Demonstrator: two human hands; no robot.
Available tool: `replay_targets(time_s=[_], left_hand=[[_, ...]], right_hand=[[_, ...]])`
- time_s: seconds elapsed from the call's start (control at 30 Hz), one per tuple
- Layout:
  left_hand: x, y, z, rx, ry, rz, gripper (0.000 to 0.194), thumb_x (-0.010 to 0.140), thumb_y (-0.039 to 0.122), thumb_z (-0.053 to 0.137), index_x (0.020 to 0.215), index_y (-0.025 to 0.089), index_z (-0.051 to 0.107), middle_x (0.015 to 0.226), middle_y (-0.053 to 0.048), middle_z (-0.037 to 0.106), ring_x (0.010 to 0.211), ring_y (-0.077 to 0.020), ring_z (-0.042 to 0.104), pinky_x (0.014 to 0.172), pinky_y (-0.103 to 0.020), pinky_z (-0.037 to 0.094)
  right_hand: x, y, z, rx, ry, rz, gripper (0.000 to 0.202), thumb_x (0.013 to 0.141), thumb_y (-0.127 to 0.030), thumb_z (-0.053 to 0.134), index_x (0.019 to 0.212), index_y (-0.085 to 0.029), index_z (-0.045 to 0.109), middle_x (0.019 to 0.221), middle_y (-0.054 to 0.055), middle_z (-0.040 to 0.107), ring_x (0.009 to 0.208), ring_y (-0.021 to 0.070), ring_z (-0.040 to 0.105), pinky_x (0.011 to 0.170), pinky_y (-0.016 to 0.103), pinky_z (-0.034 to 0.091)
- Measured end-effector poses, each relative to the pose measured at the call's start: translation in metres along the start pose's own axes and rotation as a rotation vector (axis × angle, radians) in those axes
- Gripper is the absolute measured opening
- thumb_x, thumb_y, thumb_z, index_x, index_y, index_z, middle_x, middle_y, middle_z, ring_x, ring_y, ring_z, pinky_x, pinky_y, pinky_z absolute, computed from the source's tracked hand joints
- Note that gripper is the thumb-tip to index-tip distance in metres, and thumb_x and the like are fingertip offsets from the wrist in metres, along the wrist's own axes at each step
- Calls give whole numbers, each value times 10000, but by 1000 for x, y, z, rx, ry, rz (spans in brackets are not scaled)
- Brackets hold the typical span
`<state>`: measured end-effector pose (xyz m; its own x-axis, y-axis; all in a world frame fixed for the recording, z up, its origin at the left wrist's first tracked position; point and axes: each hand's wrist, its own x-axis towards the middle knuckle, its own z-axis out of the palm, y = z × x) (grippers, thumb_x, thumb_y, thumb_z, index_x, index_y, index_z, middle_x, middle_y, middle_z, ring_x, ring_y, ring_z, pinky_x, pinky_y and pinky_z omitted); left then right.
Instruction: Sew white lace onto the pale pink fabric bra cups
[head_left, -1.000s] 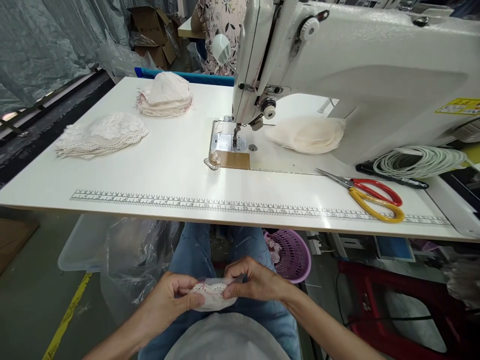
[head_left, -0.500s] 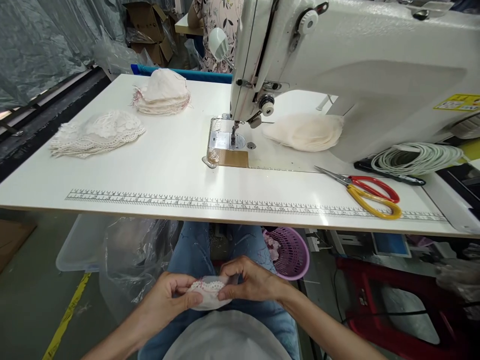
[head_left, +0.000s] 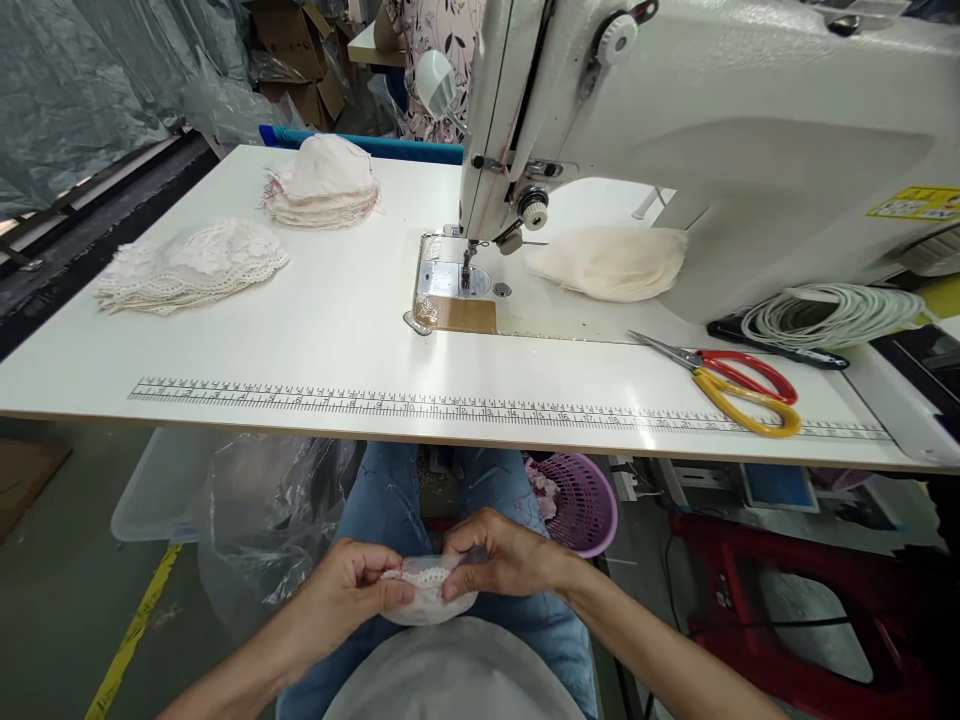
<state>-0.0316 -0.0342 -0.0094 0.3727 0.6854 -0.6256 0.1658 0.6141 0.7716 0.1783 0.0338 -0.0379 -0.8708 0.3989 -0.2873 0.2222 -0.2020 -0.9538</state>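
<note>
Over my lap, a small white fabric piece with lace trim (head_left: 426, 600) is pinched between both hands. My left hand (head_left: 358, 585) is closed on its left end, thumb on top. At the right end, my right hand (head_left: 491, 560) grips it between thumb and fingers. A red thread shows near the lace edge. On the table above stand a stack of lace-edged pieces (head_left: 195, 265) and a stack of white pieces with reddish thread ends (head_left: 322, 185). Cream fabric pieces (head_left: 611, 265) lie beside the needle of the sewing machine (head_left: 720, 110).
Scissors with red and yellow handles (head_left: 739, 385) lie over the printed ruler (head_left: 420, 405) near the table's front edge. A coil of pale cord (head_left: 832, 315) sits at the right. Below are a purple basket (head_left: 581, 505) and a red stool (head_left: 720, 590). Another person (head_left: 450, 40) is behind the table.
Both hands and the lace-trimmed piece have shifted slightly to the right. The grip stays on both ends, and the things on the table have not moved.
</note>
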Motion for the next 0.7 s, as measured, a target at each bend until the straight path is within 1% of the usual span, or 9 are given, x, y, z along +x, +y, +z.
replay_targets(time_s=[0.1, 0.17, 0.27, 0.33, 0.4, 0.47, 0.53, 0.6, 0.7], left_hand=[[0, 0, 0, -20, 8, 1, 505, 702, 617, 613, 554, 151, 485, 551, 64, 288, 546, -88, 211, 496, -227, 145], [0, 0, 0, -46, 22, 1, 493, 702, 601, 630, 572, 137, 527, 547, 61, 318, 545, -86, 233, 496, -217, 171], [-1, 2, -2, -111, 2, -44, 423, 697, 535, 684, 730, 116, 641, 617, 16, 523, 596, -106, 407, 557, -198, 303], [-2, 3, -4, -138, -22, -69, 392, 693, 472, 721, 874, 128, 673, 762, -35, 649, 726, -157, 534, 672, -222, 388], [-3, 1, -6, -147, -24, -58, 385, 699, 432, 733, 942, 138, 674, 847, -61, 695, 837, -196, 584, 760, -248, 412], [-2, -3, -7, -166, -14, -41, 394, 712, 426, 726, 974, 138, 664, 868, -70, 712, 884, -208, 597, 795, -261, 416], [0, -8, -8, -200, 8, -35, 425, 715, 438, 721, 1005, 138, 641, 849, -67, 720, 848, -191, 600, 776, -252, 417], [2, -11, -7, -220, 36, -25, 461, 698, 447, 733, 1018, 135, 616, 784, -45, 716, 737, -148, 581, 713, -225, 407], [3, -11, -5, -233, 70, -18, 490, 675, 463, 744, 1003, 136, 584, 640, 11, 656, 580, -91, 486, 588, -188, 350]], right_hand=[[0, 0, -1, 29, -11, -4, 366, 726, -460, 687, 744, -94, 682, 664, 10, 596, 629, 122, 559, 561, 196, 404], [0, 1, -2, 65, -8, 6, 349, 717, -443, 699, 745, -95, 682, 667, 11, 600, 632, 124, 560, 566, 199, 406], [-1, 4, -3, 164, 29, 48, 339, 689, -431, 726, 751, -101, 677, 685, 11, 609, 634, 119, 553, 585, 204, 412], [-2, 8, -4, 214, 53, 69, 354, 678, -445, 730, 752, -104, 670, 688, 7, 606, 627, 112, 542, 599, 209, 416], [-2, 12, -4, 228, 69, 76, 371, 674, -464, 728, 745, -106, 661, 671, -1, 591, 613, 104, 525, 599, 212, 410], [-3, 15, -5, 239, 77, 82, 384, 667, -477, 731, 730, -107, 650, 653, -11, 571, 598, 96, 503, 588, 210, 397], [-3, 16, -6, 249, 76, 80, 391, 667, -484, 730, 728, -110, 639, 655, -17, 556, 599, 91, 488, 585, 208, 387], [-3, 16, -7, 257, 71, 72, 386, 678, -479, 726, 768, -117, 631, 686, -16, 554, 624, 93, 488, 596, 208, 385], [-2, 12, -6, 263, 63, 41, 384, 690, -420, 739, 920, -141, 609, 748, -16, 550, 672, 96, 488, 612, 206, 378]])
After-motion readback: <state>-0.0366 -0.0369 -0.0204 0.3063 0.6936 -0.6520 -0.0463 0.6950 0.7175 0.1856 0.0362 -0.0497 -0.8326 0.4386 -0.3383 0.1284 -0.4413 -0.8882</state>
